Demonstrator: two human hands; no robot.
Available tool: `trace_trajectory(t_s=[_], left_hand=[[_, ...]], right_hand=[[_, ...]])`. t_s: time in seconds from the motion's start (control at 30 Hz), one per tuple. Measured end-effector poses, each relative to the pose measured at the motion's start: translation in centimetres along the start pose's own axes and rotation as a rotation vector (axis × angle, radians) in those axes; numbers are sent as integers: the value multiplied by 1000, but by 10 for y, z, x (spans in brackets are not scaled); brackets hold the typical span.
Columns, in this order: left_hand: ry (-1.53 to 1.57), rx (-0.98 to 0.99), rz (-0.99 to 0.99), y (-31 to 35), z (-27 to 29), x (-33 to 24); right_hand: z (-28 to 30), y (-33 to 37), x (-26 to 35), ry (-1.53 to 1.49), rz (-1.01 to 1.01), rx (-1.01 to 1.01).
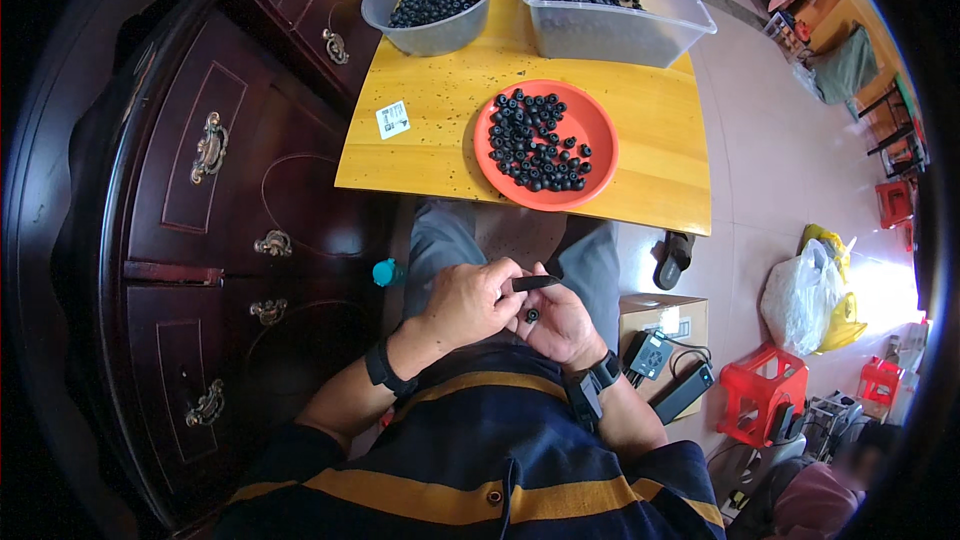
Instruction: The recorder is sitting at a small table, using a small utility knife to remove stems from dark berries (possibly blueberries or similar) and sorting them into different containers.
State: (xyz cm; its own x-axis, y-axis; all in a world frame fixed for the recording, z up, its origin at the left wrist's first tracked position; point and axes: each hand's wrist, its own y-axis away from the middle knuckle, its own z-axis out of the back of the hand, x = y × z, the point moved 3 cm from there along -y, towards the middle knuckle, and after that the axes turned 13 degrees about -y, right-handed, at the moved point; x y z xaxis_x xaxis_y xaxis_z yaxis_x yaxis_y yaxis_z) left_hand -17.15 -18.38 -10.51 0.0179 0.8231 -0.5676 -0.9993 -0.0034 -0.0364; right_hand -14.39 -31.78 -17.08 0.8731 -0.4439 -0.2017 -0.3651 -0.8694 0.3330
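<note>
In front of my lap my two hands meet. My left hand is closed round a dark flat tool that looks like a small knife or blade, its end pointing right over my other hand. Palm up, my right hand cradles a small black round part with a hole in its curled fingers. Many similar black parts lie in an orange-red round plate on the yellow table's near edge, ahead of my hands.
Behind the plate on the yellow table stand a round clear tub and a rectangular clear bin, both with black parts. A white label lies left. Dark drawers flank my left; a cardboard box with electronics sits right.
</note>
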Motion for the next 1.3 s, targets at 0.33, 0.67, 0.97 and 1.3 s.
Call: trace_trajectory(t_s=[0.33, 0.67, 0.97, 1.3], left_hand=[[-134, 41, -1, -3, 1, -2], [-158, 34, 52, -4, 0, 5], [-142, 24, 29, -3, 4, 5], [65, -9, 42, -2, 5, 6]], right_hand=[[12, -1, 1, -37, 29, -58], [2, 1, 2, -1, 31, 9], [6, 1, 1, 97, 63, -120], [22, 1, 3, 74, 39, -110]])
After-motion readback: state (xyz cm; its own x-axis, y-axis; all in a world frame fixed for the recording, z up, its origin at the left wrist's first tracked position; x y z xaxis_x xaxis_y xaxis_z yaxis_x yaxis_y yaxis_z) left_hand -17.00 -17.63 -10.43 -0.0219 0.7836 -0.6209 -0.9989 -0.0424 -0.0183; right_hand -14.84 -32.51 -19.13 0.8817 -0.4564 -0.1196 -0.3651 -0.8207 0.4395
